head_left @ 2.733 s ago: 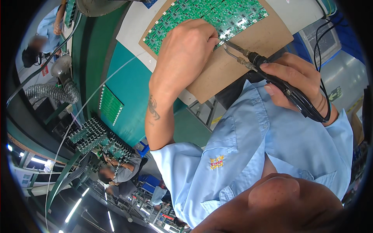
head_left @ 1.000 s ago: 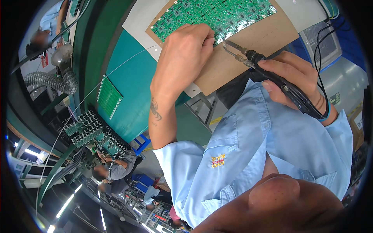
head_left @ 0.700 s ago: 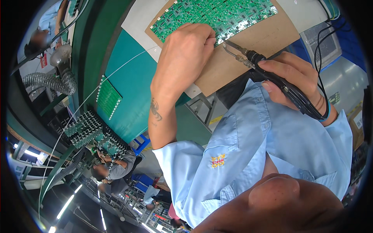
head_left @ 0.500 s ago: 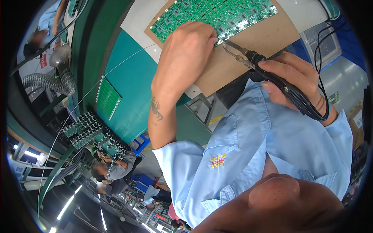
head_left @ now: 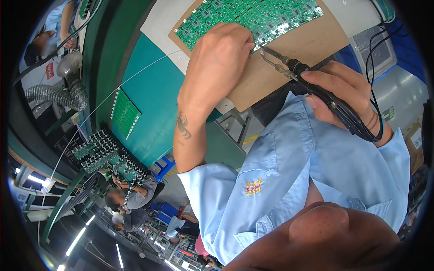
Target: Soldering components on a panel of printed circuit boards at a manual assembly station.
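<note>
- Head view: the left hand (head_left: 221, 58) lies curled on the green circuit board panel (head_left: 253, 18), fingers pressed together at its near edge; whether it pinches anything between them cannot be told.
- The right hand (head_left: 339, 90) is closed in a pen grip around the black soldering iron (head_left: 316, 88), whose metal tip points at the panel edge just beside the left fingertips.
- The panel lies on a brown cardboard sheet (head_left: 294, 58), which sits on the bench (head_left: 153, 90) with its teal mat.
- Risk, as I judge it: the hot tip sits very near the left fingers, so a small slip could burn them or smear solder across neighbouring pads.
- The iron's cable (head_left: 375, 49) runs off to the right; a snag there could jerk the tip.
- Edges: the cardboard's near edge overhangs the bench towards the person's blue shirt (head_left: 289, 180), so pressing down there could tip the sheet.
- Open room: bare cardboard lies right of the tip, and open teal mat to the left.
- Further left stand another green board (head_left: 124, 113), a rack of boards (head_left: 101, 151) and a grey hose (head_left: 54, 95), well apart from the hands.
- Other people (head_left: 129, 198) work lower left, far off.
</note>
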A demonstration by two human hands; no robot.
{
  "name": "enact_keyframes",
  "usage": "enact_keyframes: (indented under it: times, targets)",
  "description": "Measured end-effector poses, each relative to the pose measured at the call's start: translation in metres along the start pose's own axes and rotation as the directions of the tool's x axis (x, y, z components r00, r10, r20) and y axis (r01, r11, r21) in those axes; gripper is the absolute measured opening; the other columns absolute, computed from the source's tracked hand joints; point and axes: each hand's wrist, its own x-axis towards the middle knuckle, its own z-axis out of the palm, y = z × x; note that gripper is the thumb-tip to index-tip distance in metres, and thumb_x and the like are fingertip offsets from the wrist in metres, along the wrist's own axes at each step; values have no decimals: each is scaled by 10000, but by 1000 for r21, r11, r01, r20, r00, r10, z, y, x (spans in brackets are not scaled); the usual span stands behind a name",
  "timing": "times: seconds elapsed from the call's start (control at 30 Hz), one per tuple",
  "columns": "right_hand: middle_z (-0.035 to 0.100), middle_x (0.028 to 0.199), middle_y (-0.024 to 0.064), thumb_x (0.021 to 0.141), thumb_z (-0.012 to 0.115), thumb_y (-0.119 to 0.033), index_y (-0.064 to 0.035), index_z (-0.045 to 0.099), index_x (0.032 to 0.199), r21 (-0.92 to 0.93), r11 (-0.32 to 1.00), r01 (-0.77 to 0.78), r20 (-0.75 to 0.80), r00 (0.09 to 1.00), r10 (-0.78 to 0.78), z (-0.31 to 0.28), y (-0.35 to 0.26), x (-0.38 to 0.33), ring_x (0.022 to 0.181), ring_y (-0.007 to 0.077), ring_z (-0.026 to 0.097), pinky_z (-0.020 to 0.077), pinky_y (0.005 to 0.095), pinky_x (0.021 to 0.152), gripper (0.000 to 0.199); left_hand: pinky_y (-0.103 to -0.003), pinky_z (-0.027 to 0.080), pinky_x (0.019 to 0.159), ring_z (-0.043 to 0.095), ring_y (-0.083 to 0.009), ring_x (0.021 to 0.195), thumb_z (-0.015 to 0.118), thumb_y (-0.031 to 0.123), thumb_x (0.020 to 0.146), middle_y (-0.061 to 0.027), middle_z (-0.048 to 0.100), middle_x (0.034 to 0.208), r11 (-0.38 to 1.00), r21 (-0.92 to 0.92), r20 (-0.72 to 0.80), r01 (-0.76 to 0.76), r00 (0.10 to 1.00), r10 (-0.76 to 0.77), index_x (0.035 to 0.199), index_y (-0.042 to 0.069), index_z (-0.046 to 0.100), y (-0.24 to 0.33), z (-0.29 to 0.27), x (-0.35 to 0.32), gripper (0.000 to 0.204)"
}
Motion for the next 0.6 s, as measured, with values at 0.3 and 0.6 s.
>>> enact_keyframes:
  times: [0.3, 0.6]
  targets:
    - [690, 906, 150, 907, 788, -152, 72, 753, 1192, 3, 1000, -12, 42, 999, 11, -3, -1, -5, 676, 230, 607, 495, 287, 604, 364, -359, 523, 749, 651, -262, 791, 728, 8, 881, -73, 732, 894, 1000, 8, -10, -13, 1000, 13, 957, -14, 724, -2, 0, 0, 79]
    - [711, 879, 116, 774, 844, -49, 38, 789, 1145, 4, 1000, -6, -32, 999, 6, -6, -10, 0, 622, 184, 591, 494, 263, 572, 386, -341, 485, 690, 575, -209, 735, 726, 35, 936, -50, 679, 870, 997, -43, -87, 58, 994, -62, 982, 6, 726, -3, -7, -12, 54]
